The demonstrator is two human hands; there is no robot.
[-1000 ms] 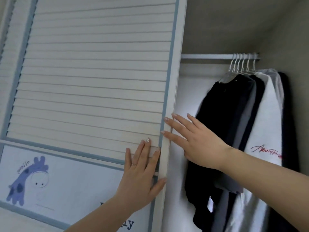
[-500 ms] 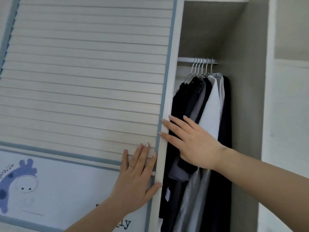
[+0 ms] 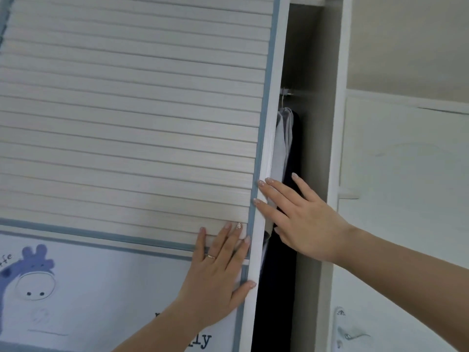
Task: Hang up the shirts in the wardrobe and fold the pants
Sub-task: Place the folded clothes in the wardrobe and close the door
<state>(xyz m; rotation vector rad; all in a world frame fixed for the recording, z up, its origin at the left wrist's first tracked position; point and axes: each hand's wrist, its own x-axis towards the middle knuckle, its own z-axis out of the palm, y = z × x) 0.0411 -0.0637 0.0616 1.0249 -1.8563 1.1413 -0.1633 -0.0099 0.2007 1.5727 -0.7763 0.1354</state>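
The slatted white sliding wardrobe door (image 3: 132,118) with blue trim fills the left and middle of the head view. My left hand (image 3: 218,270) lies flat on it near its right edge, fingers straight, thumb against the edge. My right hand (image 3: 297,217) presses its straight fingers on the door's right edge (image 3: 266,148). Through the narrow gap beside it, hanging shirts (image 3: 284,138) show, white, grey and dark, under a bit of the rail (image 3: 288,93). No pants are in view.
The wardrobe's right side panel (image 3: 337,123) stands close beside the gap. Right of it is a white room door (image 3: 406,199) with a metal handle (image 3: 351,334). A blue giraffe drawing (image 3: 28,280) decorates the sliding door's lower panel.
The sliding door has moved right with both hands on it. The opening has shrunk from wide to a narrow gap, hiding most of the hanging shirts.
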